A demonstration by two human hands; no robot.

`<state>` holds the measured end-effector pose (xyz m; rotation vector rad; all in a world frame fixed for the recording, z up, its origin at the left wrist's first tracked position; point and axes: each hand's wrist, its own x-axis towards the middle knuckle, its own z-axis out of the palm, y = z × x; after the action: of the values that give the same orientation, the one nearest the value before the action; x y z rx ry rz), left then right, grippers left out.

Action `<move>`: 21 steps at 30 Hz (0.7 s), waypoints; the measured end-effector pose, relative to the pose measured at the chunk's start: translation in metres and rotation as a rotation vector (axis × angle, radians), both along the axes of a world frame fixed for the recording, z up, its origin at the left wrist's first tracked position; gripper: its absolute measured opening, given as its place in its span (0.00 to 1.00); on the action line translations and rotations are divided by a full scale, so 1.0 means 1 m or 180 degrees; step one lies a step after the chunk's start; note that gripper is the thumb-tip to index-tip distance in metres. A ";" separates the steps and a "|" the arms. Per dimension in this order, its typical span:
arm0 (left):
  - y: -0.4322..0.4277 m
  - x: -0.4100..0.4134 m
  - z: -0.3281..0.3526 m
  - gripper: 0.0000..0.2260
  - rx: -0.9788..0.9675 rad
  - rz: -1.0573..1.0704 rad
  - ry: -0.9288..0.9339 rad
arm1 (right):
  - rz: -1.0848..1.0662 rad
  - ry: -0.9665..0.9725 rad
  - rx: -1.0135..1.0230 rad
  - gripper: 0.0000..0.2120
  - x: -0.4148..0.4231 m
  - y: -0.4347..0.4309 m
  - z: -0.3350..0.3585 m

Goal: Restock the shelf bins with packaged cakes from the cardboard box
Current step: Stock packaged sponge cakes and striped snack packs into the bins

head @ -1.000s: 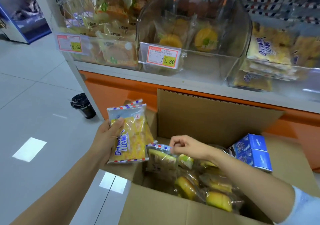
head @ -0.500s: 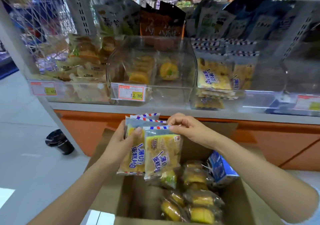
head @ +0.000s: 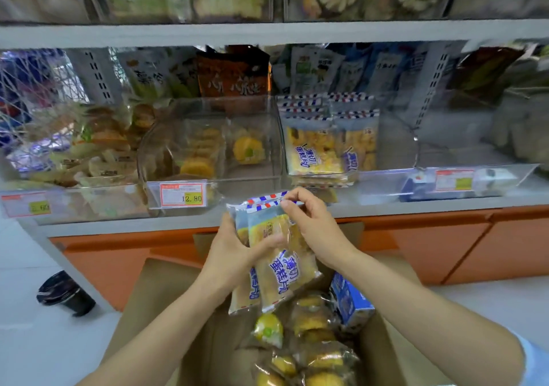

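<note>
Clear plastic shelf bins (head: 214, 147) line the grey shelf; over the open brown cardboard box (head: 166, 290), left hand (head: 234, 252) grips yellow sliced-cake packets (head: 282, 260) while right hand (head: 315, 225) pinches their striped top

Your left hand (head: 234, 256) and right hand (head: 316, 231) hold cake packets (head: 285, 262) over the cardboard box (head: 166, 290) at 6 o'clock; shelf bins (head: 246, 183) stand behind at 12, a cup (head: 66, 294) on the floor at 8.
</note>
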<state>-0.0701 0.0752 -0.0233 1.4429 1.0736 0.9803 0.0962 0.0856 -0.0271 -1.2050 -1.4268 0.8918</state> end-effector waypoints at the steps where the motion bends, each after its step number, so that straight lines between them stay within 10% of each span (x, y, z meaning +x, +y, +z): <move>1: 0.000 0.006 0.006 0.23 0.0082 0.0009 -0.0034 | -0.0092 0.0145 0.0032 0.04 0.004 -0.002 0.005; 7: 0.009 0.046 0.050 0.22 0.0390 -0.0027 -0.0496 | 0.0439 0.0328 -0.0202 0.34 0.052 -0.014 0.050; 21: 0.123 0.200 0.118 0.22 0.0619 -0.0103 -0.1111 | -0.1196 -0.0439 0.0625 0.25 0.205 0.043 0.099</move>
<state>0.1302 0.1985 0.0945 1.3726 0.7133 1.2858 0.3008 0.1290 0.0715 -1.3450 -1.3017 0.4079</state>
